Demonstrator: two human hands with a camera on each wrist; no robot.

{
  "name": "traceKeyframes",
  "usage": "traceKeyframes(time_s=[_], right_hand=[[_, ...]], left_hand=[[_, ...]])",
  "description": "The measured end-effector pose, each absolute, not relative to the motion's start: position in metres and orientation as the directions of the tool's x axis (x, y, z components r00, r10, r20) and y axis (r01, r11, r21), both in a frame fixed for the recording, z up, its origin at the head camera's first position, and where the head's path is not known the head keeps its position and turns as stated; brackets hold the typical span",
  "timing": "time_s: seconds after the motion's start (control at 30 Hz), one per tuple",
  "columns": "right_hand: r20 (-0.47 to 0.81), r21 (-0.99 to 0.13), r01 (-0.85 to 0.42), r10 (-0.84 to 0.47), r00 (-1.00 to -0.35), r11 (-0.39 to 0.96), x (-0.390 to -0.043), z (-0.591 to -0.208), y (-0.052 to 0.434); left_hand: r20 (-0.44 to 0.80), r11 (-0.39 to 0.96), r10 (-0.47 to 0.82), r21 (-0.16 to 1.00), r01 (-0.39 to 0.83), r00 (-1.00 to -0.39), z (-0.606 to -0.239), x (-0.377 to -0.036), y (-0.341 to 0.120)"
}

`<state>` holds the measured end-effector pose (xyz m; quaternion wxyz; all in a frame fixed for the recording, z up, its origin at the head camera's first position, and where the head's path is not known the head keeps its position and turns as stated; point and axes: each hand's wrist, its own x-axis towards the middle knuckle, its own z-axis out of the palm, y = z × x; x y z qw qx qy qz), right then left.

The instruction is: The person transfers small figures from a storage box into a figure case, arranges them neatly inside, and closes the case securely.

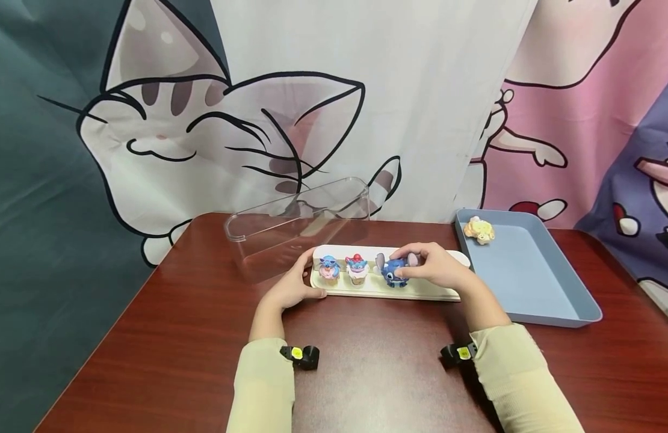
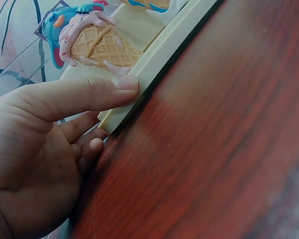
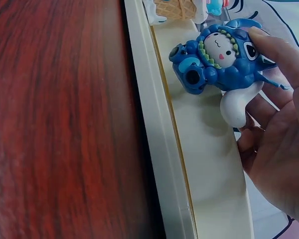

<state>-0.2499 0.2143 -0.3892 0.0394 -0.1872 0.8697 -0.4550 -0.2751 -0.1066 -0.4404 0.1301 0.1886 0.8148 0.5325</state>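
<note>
right fingers: curled round the blue figurine (image 3: pixel 217 59), fingertips (image 3: pixel 279 55) on its far side, thumb side hidden; a grip, not a mere touch
right hand (image 1: pixel 434 267): over the right part of the cream tray (image 1: pixel 377 291), holds the figurine upright, base at or just above the tray floor, cannot tell which
why right grip: looks like the toy is being steadied in line with the two others, judged from the row
left fingers: thumb (image 2: pixel 97 92) straight, pressed along the tray's near left corner; other fingers loosely curled under, at the table edge of the tray, gripping nothing visible
left hand (image 1: pixel 293 288): rests on table against the tray's left end
why left hold: seems to brace the tray so it does not slide
blue figurine place: third in the row, right of the red-capped cone figurine (image 1: pixel 357 269) and the blue cone figurine (image 1: pixel 329 267)
cone figurines: upright on tray, close together, not touched by either hand
clear lid (image 1: pixel 296 225): tilted behind the tray, open side facing front
blue bin (image 1: pixel 534 282): right of tray, a yellow toy (image 1: pixel 479 229) in its far corner
table (image 1: pixel 366 373): dark red wood, bears all
</note>
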Motion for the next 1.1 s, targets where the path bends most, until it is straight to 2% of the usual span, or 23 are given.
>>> traceKeyframes(time_s=[0.37,0.63,1.1], right_hand=[[0.085,-0.777,-0.306,-0.389,-0.917,0.55,-0.232,-0.363,0.199],[0.092,-0.772,-0.326,-0.41,-0.907,0.546,-0.232,-0.363,0.198],[0.066,-0.766,-0.306,-0.405,-0.912,0.565,-0.232,-0.362,0.198]], left_hand=[[0.008,0.346,0.468,0.918,0.192,-0.884,-0.431,-0.27,-0.106],[0.002,0.347,0.477,0.918,0.19,-0.879,-0.408,-0.256,-0.104],[-0.001,0.337,0.477,0.924,0.182,-0.879,-0.409,-0.256,-0.105]])
